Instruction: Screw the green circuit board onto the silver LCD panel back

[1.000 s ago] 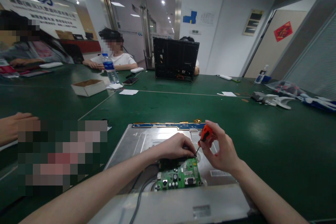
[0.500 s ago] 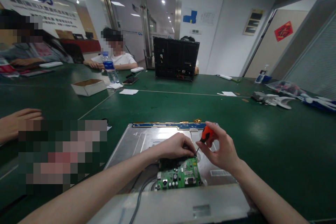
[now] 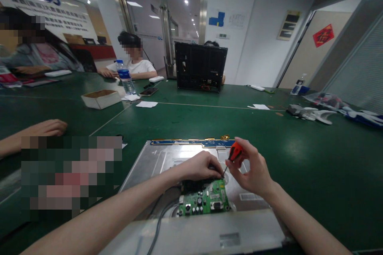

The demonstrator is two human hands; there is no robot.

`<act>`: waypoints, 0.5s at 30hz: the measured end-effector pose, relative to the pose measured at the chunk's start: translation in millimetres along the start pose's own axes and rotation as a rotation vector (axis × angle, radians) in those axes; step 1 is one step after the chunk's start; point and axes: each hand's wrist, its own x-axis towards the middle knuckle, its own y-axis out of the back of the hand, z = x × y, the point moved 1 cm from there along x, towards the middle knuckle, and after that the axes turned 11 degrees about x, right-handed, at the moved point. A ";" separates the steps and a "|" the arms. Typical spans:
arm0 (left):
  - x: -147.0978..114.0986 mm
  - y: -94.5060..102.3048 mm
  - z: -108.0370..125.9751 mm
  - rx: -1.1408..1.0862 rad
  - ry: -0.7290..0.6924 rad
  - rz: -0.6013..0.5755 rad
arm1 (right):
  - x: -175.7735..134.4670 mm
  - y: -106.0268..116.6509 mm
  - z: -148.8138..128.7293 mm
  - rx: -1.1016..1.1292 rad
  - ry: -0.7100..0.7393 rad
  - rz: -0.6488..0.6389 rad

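My right hand [image 3: 254,167] grips a screwdriver [image 3: 235,151] with a short orange-and-black handle. Its thin shaft slants down to the upper right corner of a green circuit board [image 3: 206,200]. My left hand [image 3: 206,166] is closed at that same corner, thumb and fingers together beside the screwdriver tip; whatever they pinch is hidden. The board lies on the metal back of a flat display panel [image 3: 140,175], which has a narrow blue circuit strip [image 3: 191,143] along its far edge. A grey cable [image 3: 158,227] runs from beneath my left forearm toward the near edge.
Another person's hand [image 3: 44,129] rests on the green table [image 3: 299,175] at left. Farther back are an open box [image 3: 101,99], a water bottle [image 3: 125,77], a phone [image 3: 149,92] and an upright black monitor housing [image 3: 201,67]. White and grey parts [image 3: 309,112] lie at right.
The screwdriver handle has turned slightly in my right hand, while its tip stays at the board's corner. My left hand holds still. The other person's hand at left has moved rightward.
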 end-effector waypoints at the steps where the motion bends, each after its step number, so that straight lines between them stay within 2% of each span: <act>1: -0.1 -0.5 -0.9 -0.003 0.000 -0.002 | -0.3 0.0 0.5 -0.011 0.005 0.001; 6: -0.5 -1.2 -1.4 -0.014 0.009 -0.005 | -1.5 0.4 2.2 -0.039 0.000 -0.004; 15: -0.4 1.2 6.0 -0.028 0.030 0.024 | -0.2 0.5 -1.7 0.043 -0.025 -0.034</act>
